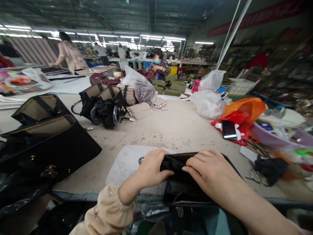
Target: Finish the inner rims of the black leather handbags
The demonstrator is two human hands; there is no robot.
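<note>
A black handbag (pixel 183 182) lies at the near edge of the worktable, partly on a grey pad (pixel 124 163). My left hand (pixel 153 169) is closed, pinching the bag's top rim from the left. Over the same rim from the right, my right hand (pixel 210 171) presses down with its fingers curled on the black material. Both hands touch the bag, close together. A small metal piece (pixel 141 160) sits on the pad just left of my left hand.
Finished black handbags (pixel 49 143) stand at the left, more bags (pixel 105 104) further back. A phone (pixel 229 130) lies on red and orange plastic bags (pixel 244 114) at the right, near scissors (pixel 255 174) and a purple basin (pixel 274 137). Other people work at far tables.
</note>
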